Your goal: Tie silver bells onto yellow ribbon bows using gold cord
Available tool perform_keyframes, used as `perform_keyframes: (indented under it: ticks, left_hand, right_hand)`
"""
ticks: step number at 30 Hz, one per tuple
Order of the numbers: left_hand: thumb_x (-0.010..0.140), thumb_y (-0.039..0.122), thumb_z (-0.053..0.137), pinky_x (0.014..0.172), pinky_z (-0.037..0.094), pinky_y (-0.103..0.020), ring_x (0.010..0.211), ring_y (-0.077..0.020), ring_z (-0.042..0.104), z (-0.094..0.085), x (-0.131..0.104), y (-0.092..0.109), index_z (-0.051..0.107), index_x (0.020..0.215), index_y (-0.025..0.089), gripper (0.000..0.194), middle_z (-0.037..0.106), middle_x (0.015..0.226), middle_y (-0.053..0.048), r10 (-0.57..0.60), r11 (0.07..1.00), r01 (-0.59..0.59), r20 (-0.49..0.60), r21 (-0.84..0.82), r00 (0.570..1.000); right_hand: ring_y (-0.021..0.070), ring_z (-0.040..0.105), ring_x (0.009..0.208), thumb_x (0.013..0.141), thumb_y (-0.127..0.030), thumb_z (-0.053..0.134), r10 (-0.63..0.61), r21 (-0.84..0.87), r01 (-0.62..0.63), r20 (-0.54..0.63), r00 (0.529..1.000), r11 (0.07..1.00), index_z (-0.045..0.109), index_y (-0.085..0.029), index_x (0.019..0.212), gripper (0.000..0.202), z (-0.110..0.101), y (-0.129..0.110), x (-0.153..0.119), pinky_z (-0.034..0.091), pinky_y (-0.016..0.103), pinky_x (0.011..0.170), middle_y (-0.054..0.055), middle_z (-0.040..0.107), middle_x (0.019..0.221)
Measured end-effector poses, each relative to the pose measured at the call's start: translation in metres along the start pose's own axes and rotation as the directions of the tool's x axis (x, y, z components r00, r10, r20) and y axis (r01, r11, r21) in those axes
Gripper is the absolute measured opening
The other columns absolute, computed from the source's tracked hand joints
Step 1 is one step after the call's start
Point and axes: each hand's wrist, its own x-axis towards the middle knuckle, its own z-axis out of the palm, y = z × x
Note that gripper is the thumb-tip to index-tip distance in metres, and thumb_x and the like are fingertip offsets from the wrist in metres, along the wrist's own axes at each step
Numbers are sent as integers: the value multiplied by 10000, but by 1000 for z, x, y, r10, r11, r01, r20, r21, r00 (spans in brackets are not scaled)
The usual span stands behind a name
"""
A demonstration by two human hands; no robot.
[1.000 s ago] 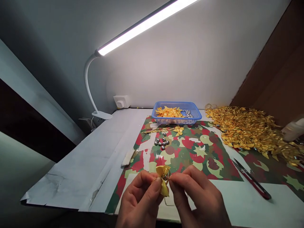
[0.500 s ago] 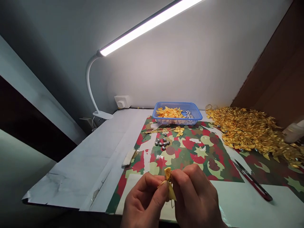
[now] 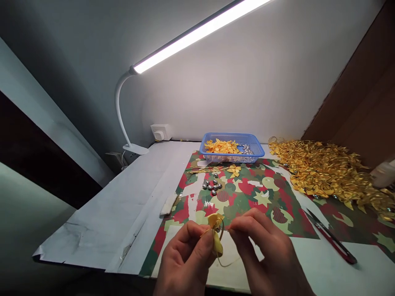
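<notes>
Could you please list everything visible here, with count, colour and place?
Desk lamp: one, white, back left
Plug box: one, white, on wall
Basket: one, blue, far side
Bows: many, yellow, basket's left
Beads: many, silver, basket's right
Loose beads: about nine, silver, before basket
Strips: several, gold, before basket
Loose bows: count unclear, yellow, beside strips
Bow pile: uncountable, gold, right
Snips: one, red and black, right foreground
Pad: one, white, left of loose beads
Bottle: one, whitish, right edge
Panel: one, brown, right
Patterned sheet: one, multicoloured, on table
Table: one, white, centre
Held bow: one, yellow, front centre
Left hand: one, pinching held bow
Right hand: one, beside held bow
</notes>
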Motion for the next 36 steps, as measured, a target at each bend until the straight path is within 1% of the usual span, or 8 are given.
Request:
perform_keyframes:
  ticks: [4, 8, 13, 18, 25, 29, 32, 36]
  left_hand:
    - [744, 255, 817, 628, 479, -218, 607, -140, 542, 0, 1, 3, 673, 635, 176, 198, 645, 583, -16, -65, 997, 66, 29, -39, 998]
    - [695, 251, 859, 607, 477, -212, 589, -130, 542, 1, 1, 4, 677, 612, 162, 219, 652, 580, -20, -103, 992, 107, 49, -71, 993]
    - [698, 248, 856, 593, 470, -217, 583, -136, 545, 1, 2, 4, 666, 607, 168, 225, 646, 572, -17, -106, 992, 110, 63, -69, 992]
    - [700, 265, 856, 608, 471, -219, 595, -134, 532, 2, 3, 4, 666, 609, 168, 232, 646, 581, -15, -109, 993, 112, 58, -45, 992]
    - [708, 350, 853, 577, 431, -170, 572, -103, 485, -1, 4, -3, 651, 610, 187, 278, 611, 555, 42, 34, 991, -36, 11, 132, 999]
    - [720, 352, 842, 599, 462, -173, 605, -116, 547, -3, 5, -6, 664, 626, 208, 247, 657, 605, 45, 132, 964, -123, -23, 236, 991]
    - [711, 334, 846, 617, 483, -185, 638, -134, 592, -5, 5, -7, 668, 636, 217, 226, 686, 649, 38, 164, 956, -151, -33, 253, 986]
    - [717, 341, 833, 590, 461, -184, 594, -122, 543, -4, 2, -4, 648, 614, 201, 254, 649, 619, 38, 161, 952, -142, -50, 270, 986]
  right_hand:
    - [109, 565, 650, 926, -55, 516, -19, -24, 19, -11, 1000, 1000, 590, -201, 954, 166, -5, 2, 1, 490, 206, 556, 14, 531, 820]
    - [99, 529, 608, 929, -48, 500, -14, -17, 13, -46, 999, 1000, 604, -201, 940, 185, -1, 3, 2, 457, 201, 533, -3, 512, 774]
    - [89, 489, 622, 950, -75, 476, 37, 21, -36, -29, 999, 999, 600, -209, 921, 185, 4, 2, -1, 418, 199, 552, -8, 481, 791]
    - [83, 479, 638, 954, -73, 468, 42, 61, -41, -10, 999, 997, 595, -210, 929, 188, 1, 0, 0, 403, 186, 566, -11, 481, 803]
    - [86, 487, 631, 949, -82, 482, 29, 66, -29, 2, 1000, 997, 599, -199, 920, 168, -1, -1, 3, 409, 189, 570, -9, 487, 784]
    - [90, 477, 623, 957, -97, 477, 15, -7, -15, 23, 1000, 1000, 606, -198, 903, 173, -1, -2, 2, 404, 190, 559, -4, 493, 774]
    - [98, 466, 611, 957, -118, 483, 16, -98, -13, 35, 999, 995, 594, -208, 867, 169, -1, -4, 0, 396, 195, 544, -5, 491, 756]
    - [104, 467, 604, 959, -138, 486, 18, -149, -14, 24, 1000, 989, 588, -214, 843, 172, 0, -4, -1, 389, 190, 530, -3, 493, 746]
